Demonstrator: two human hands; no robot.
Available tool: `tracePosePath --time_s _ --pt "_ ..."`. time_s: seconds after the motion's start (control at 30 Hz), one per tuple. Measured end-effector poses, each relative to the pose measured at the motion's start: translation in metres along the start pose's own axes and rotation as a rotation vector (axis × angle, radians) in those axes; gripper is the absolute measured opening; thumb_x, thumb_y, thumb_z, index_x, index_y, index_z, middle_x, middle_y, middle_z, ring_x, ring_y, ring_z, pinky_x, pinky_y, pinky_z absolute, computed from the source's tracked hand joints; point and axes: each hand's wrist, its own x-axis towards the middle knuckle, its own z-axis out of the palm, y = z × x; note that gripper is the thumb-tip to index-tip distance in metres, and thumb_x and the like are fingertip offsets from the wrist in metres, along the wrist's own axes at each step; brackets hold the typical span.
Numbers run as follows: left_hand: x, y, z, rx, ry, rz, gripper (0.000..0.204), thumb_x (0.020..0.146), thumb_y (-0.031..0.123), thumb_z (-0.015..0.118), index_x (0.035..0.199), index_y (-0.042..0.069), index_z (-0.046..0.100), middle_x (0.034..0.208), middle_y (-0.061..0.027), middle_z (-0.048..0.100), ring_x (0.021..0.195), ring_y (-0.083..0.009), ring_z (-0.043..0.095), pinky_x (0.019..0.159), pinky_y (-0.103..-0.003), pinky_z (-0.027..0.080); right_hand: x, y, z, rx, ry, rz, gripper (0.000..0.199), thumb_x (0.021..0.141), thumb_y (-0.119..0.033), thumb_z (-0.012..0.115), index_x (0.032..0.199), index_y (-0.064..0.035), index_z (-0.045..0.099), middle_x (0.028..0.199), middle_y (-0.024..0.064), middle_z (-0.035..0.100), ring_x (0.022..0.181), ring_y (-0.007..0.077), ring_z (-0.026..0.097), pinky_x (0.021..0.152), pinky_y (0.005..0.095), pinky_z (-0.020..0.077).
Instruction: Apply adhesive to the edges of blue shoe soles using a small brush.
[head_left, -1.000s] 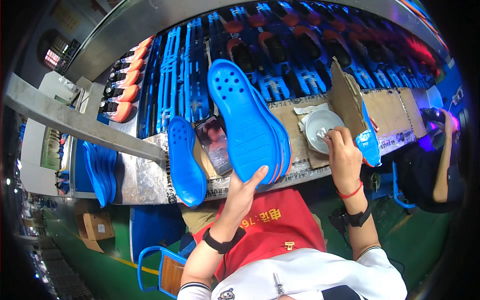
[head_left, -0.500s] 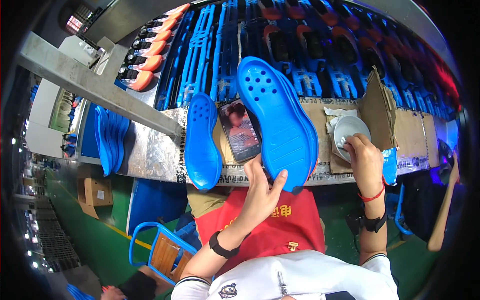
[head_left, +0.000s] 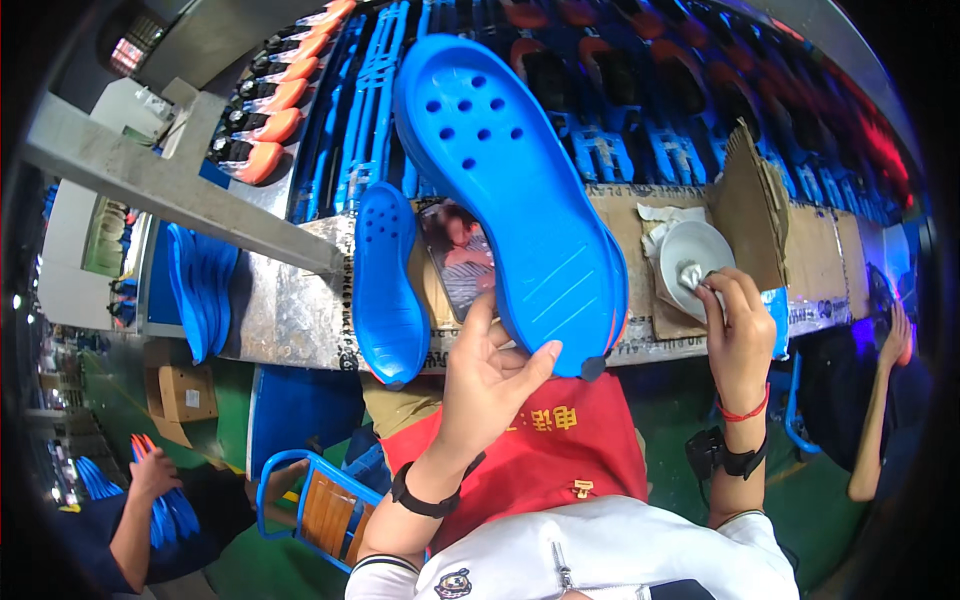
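Note:
My left hand (head_left: 485,375) grips a large blue shoe sole (head_left: 560,260) by its heel end, thumb on the near edge and fingers curled beneath. The sole is raised over the bench, its inner face up, with several round holes in the forefoot and slanted ridges at the heel. My right hand (head_left: 738,325) is closed in a pinch over a white bowl (head_left: 708,245). A small whitish, shiny wad (head_left: 690,275) shows at its fingertips; what it is I cannot make out. Left of the held sole lies another blue sole (head_left: 385,290), beside a phone (head_left: 455,245) partly covered by the held sole.
Cardboard (head_left: 750,215) stands upright behind the bowl. Beyond the bench, blue racks (head_left: 605,155) carry rows of shoe parts, with orange-toed shoes (head_left: 265,160) at left. A metal beam (head_left: 180,195) crosses the left side. More blue soles (head_left: 200,290) stand there. A co-worker's hand (head_left: 155,472) holds soles.
The held sole has risen toward me and shifted left. My right hand stays at the bowl, where the whitish wad now shows more. A co-worker's arm with soles has come in at lower left.

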Motion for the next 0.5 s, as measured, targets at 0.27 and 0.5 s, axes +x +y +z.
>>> tracePosePath --time_s 0.27,0.5 --pt "-0.002 -0.009 0.018 0.147 0.124 0.194 0.059 0.083 -0.010 0.063 0.134 -0.009 0.033 0.113 -0.0191 0.061 0.098 -0.0187 0.064 0.081 -0.028 0.056 -0.021 -0.038 -0.013 0.424 -0.021 -0.278 0.022 0.066 0.002 0.076 0.085 -0.0013 0.065 0.090 0.0151 0.066 0.064 0.0242 0.065 0.054 0.0284 0.0510" --pt "-0.007 -0.014 0.022 0.236 0.167 0.285 0.056 0.083 -0.004 0.067 0.131 -0.008 0.038 0.098 -0.0153 0.067 0.089 -0.0176 0.068 0.078 -0.029 0.057 -0.023 -0.046 0.000 0.373 -0.057 -0.387 0.022 0.066 -0.002 0.077 0.085 -0.0006 0.065 0.091 0.0151 0.066 0.058 0.0214 0.064 0.049 0.0277 0.0495"
